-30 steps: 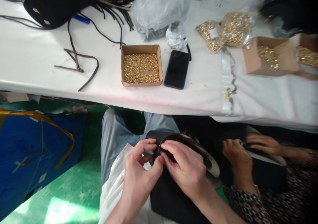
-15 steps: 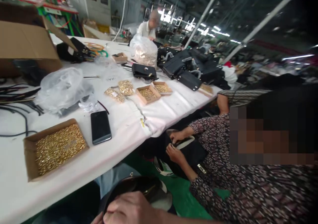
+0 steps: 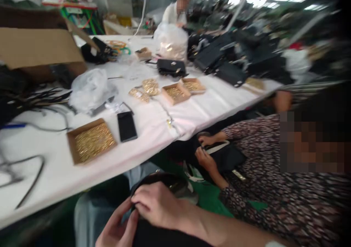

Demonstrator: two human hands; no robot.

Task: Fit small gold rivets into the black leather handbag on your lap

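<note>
My left hand (image 3: 116, 228) and my right hand (image 3: 156, 205) meet at the bottom of the view, over my lap. Both are closed on the edge of a black bag (image 3: 164, 185) that rests on my knees, fingers pinching near its rim. A cardboard box of small gold fittings (image 3: 91, 141) lies on the white table (image 3: 41, 174) just above my hands, with a black phone (image 3: 126, 126) to its right.
A person in a patterned top sits on my right, their hands (image 3: 207, 154) on another black bag. Further along the table lie more boxes of gold fittings (image 3: 175, 92), clear plastic bags (image 3: 90, 88), black straps (image 3: 30, 177), finished black bags (image 3: 219, 62) and a large carton (image 3: 38, 48).
The view swung from straight down at my lap up and right along the table, then back a little left and down. Both my hands show again, still closed on the bag.
</note>
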